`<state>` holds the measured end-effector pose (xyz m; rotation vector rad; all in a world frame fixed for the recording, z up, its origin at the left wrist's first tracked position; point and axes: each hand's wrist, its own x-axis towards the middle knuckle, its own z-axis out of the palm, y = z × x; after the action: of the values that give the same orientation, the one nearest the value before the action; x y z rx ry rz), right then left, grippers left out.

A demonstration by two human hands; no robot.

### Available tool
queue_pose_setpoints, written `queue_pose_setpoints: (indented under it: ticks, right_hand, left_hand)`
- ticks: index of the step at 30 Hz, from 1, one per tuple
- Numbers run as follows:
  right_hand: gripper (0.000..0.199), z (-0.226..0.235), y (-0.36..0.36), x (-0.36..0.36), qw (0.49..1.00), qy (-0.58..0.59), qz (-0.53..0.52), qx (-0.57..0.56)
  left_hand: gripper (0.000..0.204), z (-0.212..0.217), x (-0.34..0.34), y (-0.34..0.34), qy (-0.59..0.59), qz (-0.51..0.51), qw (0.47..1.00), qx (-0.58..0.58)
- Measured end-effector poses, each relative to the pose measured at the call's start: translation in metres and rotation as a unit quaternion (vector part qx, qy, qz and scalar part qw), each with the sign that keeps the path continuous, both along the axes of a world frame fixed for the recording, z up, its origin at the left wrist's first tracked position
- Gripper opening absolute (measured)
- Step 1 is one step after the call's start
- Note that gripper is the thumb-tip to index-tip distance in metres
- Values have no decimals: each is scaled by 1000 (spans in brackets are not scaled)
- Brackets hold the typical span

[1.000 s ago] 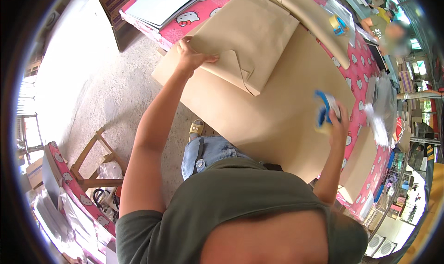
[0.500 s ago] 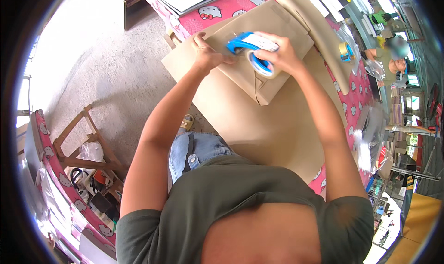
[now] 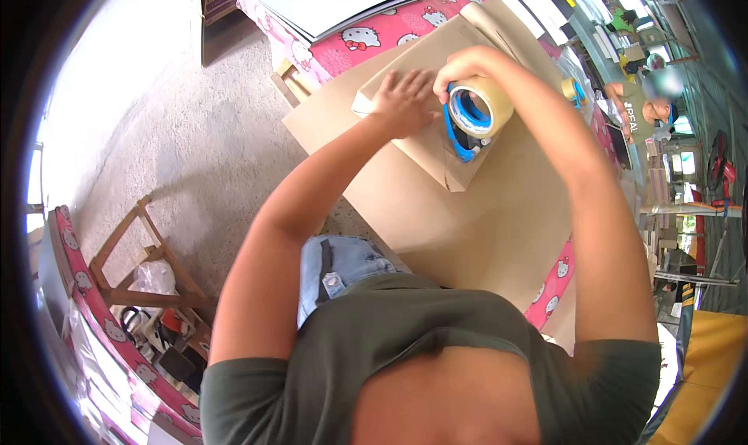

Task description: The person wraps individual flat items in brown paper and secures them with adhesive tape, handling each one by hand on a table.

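nearest the camera is the person's own dark green t-shirt [image 3: 405, 344], with a patch of blue denim jeans [image 3: 335, 262] showing just beyond its upper edge. both bare forearms rise from the shirt toward the flat parcel wrapped in brown kraft paper [image 3: 425, 125], which is the landmark here.

left of the shirt and well short of the parcel, a wooden stool frame [image 3: 128, 266] stands on the grey concrete floor [image 3: 195, 141], with a crumpled clear plastic bag [image 3: 152, 277] inside its frame; what the bag holds cannot be made out.

the parcel lies on a large sheet of brown kraft paper [image 3: 483, 227], which is spread over a table covered in a pink cartoon-cat tablecloth [image 3: 374, 40].

the left hand [image 3: 405, 102] lies palm down on the parcel's left part, fingers spread and pressed flat on the paper, closed on nothing.

the right hand [image 3: 467, 67] sits just right of it, above the parcel's middle, fingers curled and clamped over the top of a blue plastic tape dispenser loaded with a roll of tan packing tape [image 3: 477, 114]. the dispenser's lower end touches the parcel; the roll's open core faces the camera.

beyond the parcel, a stack of white sheets [image 3: 335, 1] rests on the tablecloth. far right of the parcel, a second roll of tan tape [image 3: 573, 89] lies near the table's edge.
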<state>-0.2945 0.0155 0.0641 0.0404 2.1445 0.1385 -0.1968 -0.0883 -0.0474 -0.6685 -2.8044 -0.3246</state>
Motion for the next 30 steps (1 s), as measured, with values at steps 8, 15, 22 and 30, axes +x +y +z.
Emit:
queue_pose_setpoints:
  ticks: [8, 15, 22, 30]
  right_hand:
    - [40, -16, 215, 96, 996, -1, -32, 81]
    - [61, -93, 298, 230, 765, 599, -213, 103]
    - [66, -170, 239, 250, 652, 715, -190, 163]
    - [67, -185, 104, 157, 321, 516, -543, -579]
  left_hand:
    - [77, -28, -9, -4, -62, 95, 994, 2]
    - [61, -19, -21, -28, -140, -83, 986, -38]
    - [39, -41, -114, -116, -81, 117, 988, 66]
    - [67, -59, -96, -48, -356, -249, 618, 655]
